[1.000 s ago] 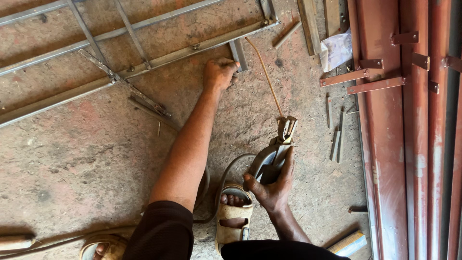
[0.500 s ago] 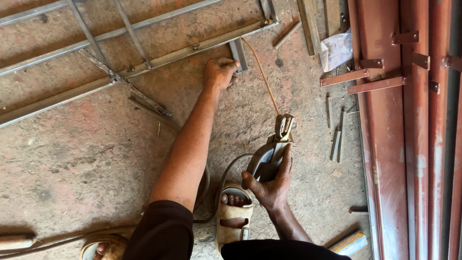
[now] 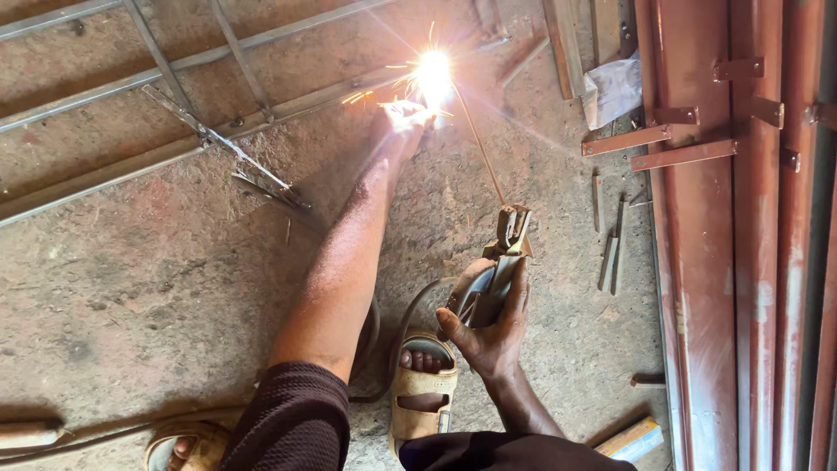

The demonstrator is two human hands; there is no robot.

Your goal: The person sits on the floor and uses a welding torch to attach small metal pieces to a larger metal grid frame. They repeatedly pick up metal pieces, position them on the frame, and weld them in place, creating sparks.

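Observation:
My right hand (image 3: 493, 327) grips a welding electrode holder (image 3: 499, 266), whose thin rod (image 3: 479, 148) runs up to a bright white arc with sparks (image 3: 433, 77). The arc burns at the metal frame (image 3: 261, 109) of grey bars lying on the concrete floor. My left hand (image 3: 403, 122) reaches forward with its arm stretched out and rests on the frame right beside the arc; glare hides whether its fingers hold a small piece there. A cable loops from the holder past my sandalled foot (image 3: 423, 392).
Rust-red steel sections (image 3: 697, 262) with welded brackets lie along the right. Short metal offcuts (image 3: 613, 249) and a crumpled white bag (image 3: 613, 87) sit beside them. A small yellow box (image 3: 635, 439) lies at the bottom right, a wooden handle (image 3: 30, 433) at the bottom left.
The rod tip has met the frame and an arc with sparks has flared up by my left hand. Both hands have stayed in nearly the same places.

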